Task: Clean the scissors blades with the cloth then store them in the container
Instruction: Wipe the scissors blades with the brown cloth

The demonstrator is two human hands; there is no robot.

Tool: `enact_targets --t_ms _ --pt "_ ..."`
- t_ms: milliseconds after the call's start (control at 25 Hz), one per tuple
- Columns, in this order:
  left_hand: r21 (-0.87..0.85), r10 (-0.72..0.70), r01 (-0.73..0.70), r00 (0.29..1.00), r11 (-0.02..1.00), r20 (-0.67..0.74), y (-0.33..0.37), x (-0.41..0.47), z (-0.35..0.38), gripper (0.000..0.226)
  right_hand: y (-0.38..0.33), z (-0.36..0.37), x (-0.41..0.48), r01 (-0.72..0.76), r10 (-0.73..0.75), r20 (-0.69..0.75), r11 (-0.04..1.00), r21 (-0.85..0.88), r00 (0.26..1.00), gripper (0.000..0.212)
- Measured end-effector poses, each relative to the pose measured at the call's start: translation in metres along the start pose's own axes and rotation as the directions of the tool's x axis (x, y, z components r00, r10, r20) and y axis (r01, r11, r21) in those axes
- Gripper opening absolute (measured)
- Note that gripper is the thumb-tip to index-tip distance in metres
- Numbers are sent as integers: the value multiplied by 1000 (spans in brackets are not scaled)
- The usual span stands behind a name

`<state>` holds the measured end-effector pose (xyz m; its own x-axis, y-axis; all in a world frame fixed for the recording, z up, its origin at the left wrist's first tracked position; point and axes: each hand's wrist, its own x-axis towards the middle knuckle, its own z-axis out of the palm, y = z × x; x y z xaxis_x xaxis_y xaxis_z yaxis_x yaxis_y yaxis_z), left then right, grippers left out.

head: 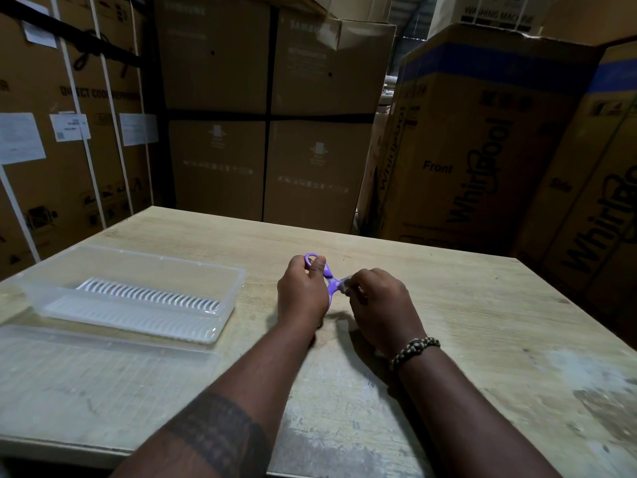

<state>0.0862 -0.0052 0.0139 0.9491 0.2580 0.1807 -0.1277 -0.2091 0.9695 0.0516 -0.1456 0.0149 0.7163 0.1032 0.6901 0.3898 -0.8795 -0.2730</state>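
Scissors [328,278] blades hidden in right hand [377,305] fingers' pinch; left hand [302,293] fingers grip purple handle

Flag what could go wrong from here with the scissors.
1. Right hand curls round the blade end of the scissors; cloth cover there is unclear, so fingers may touch an edge.
2. Left hand holds only the purple handle loop; a hard wipe could pull it loose.

place: warehouse | evidence: stacked appliance cartons [482,139] crowding around a worn wooden table [448,305]
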Motion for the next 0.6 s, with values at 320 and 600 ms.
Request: enact_targets --t_ms 320,600 --pt "40 54 -56 997 998 47 1 -3 1 30 0 4 1 -6 12 -77 997 79 997 10" --pt "8 68 -69 996 998 61 -2 -1 2 30 5 -1 3 -148 159 -161 986 77 974 8"
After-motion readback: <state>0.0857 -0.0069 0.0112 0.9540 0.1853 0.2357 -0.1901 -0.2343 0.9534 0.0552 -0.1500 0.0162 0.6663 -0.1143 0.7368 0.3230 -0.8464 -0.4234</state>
